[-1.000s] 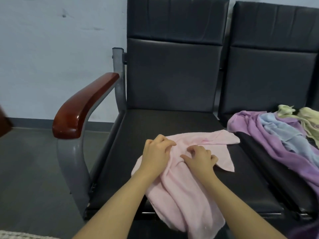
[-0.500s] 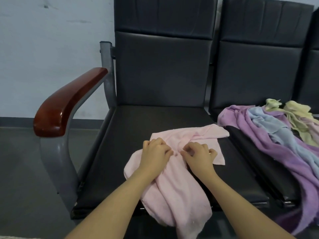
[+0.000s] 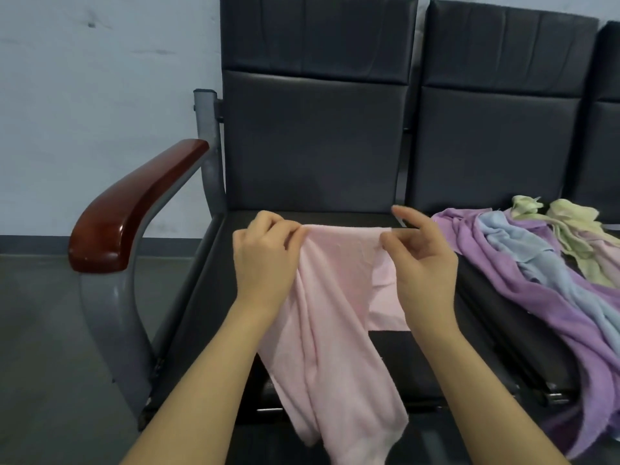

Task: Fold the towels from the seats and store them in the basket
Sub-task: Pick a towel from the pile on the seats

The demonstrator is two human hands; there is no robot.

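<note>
The left hand [image 3: 265, 260] pinches the top edge of the pink towel [image 3: 332, 330] at one end, fingers curled over the cloth. The right hand [image 3: 424, 263] pinches the same edge further along between thumb and fingers, with its forefinger sticking out straight. The two hands are apart, and the short stretch of edge between them runs level, left to right.

From that held edge the pink towel hangs lengthwise toward the viewer, gathered in long folds, past the front edge of the seat [image 3: 214, 297]; a flatter flap of it shows under the right hand, above the seat cushion.

On the neighbouring seat [image 3: 483, 297] to the right lies a heap of loose towels: a purple towel [image 3: 523, 293] nearest, draped over that seat's front edge, a light blue towel [image 3: 536, 263] on top of it, and a pale yellow towel [image 3: 570, 226] toward the back. At the left side of the seat stands a grey metal frame with a reddish wooden armrest [image 3: 134, 209].
</note>
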